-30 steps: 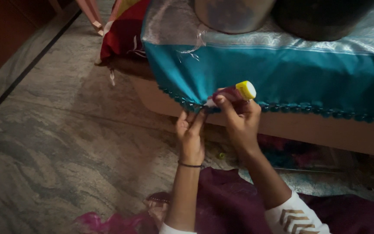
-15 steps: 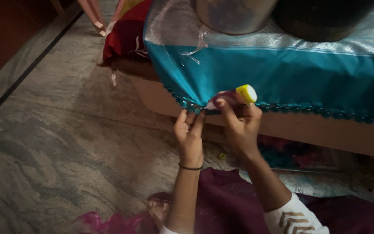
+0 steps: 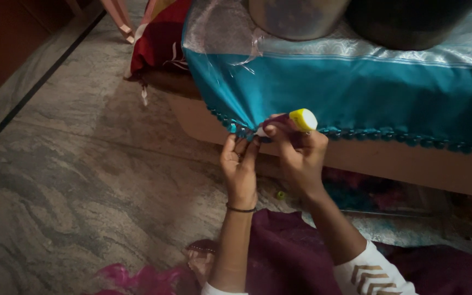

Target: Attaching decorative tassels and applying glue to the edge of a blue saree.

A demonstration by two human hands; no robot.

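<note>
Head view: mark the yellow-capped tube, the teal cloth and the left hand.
yellow-capped tube (image 3: 303, 119), head view, on the yellow cap.
teal cloth (image 3: 367, 90), head view, on the plain hanging face above the beaded edge.
left hand (image 3: 240, 170), head view, on the back of the hand, above the wrist band.

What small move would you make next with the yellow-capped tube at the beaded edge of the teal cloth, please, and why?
Probably a short slide of the maroon yellow-capped tube rightward along the beaded edge of the teal cloth. The right hand has the tube's tip against the trim, the left hand pinches the hem just beside it, and the trim runs on to the right.
</note>
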